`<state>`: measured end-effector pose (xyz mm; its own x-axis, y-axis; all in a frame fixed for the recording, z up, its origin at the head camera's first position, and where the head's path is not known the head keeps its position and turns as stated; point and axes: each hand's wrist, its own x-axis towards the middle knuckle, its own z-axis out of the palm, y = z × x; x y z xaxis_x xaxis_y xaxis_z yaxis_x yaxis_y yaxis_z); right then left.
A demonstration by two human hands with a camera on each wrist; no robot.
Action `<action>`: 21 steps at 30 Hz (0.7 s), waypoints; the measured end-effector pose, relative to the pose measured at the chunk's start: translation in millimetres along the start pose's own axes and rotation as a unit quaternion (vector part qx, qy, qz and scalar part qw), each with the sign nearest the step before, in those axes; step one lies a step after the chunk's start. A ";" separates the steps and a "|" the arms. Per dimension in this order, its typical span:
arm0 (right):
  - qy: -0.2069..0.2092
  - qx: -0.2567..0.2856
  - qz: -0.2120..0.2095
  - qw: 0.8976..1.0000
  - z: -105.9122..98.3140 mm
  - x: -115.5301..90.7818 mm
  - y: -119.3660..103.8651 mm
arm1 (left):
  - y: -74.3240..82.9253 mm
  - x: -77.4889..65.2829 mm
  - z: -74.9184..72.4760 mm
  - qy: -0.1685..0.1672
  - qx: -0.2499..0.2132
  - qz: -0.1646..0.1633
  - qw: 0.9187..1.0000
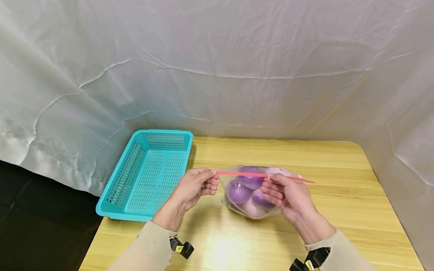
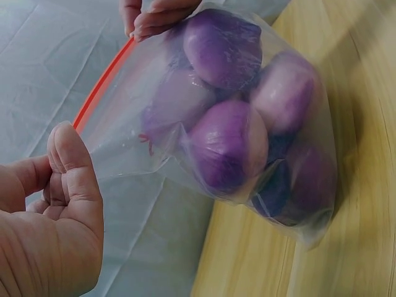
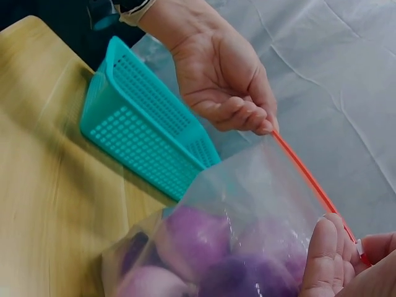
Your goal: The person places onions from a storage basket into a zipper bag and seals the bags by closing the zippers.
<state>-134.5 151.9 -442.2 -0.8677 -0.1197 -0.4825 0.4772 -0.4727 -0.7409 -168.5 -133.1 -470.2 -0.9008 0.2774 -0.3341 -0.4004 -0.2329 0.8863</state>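
Note:
A clear zip bag (image 2: 167, 133) full of several purple onions (image 2: 229, 145) stands on the table, its red zip strip (image 1: 242, 174) stretched straight between both hands. My left hand (image 1: 195, 185) pinches the strip's left end between thumb and index finger. Farther along, my right hand (image 1: 286, 195) pinches the strip at a small white slider (image 3: 360, 247), and a short length of red strip sticks out past the fingers. The onions sit low in the bag, pressed against the plastic; some are partly hidden behind others.
To the left, an empty turquoise plastic basket (image 1: 104, 195) with perforated walls stands on the wooden table (image 1: 330, 223), close to my left hand. A pale grey cloth (image 1: 219, 98) hangs behind the table and along its right side.

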 end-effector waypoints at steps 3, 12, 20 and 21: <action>0.004 -0.008 -0.008 1.000 -3.5 -0.6 -1.0 | -0.1 0.4 -0.4 -0.001 0.002 0.001 1.000; 0.034 -0.055 -0.039 0.997 -12.4 -0.6 -2.8 | -0.8 0.6 -2.4 0.001 0.015 0.007 1.000; 0.032 -0.067 -0.063 0.995 -21.6 -0.7 -3.5 | -1.3 0.4 -4.3 0.007 0.019 0.010 1.000; 0.032 -0.066 -0.064 0.995 -22.6 -0.6 -3.7 | -1.4 0.5 -4.7 0.008 0.019 0.009 1.000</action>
<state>-132.5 173.5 -449.8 -0.9134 -0.0078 -0.4069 0.3820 -0.3613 -0.8506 -169.1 -137.0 -473.1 -0.9107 0.2582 -0.3224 -0.3774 -0.2030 0.9035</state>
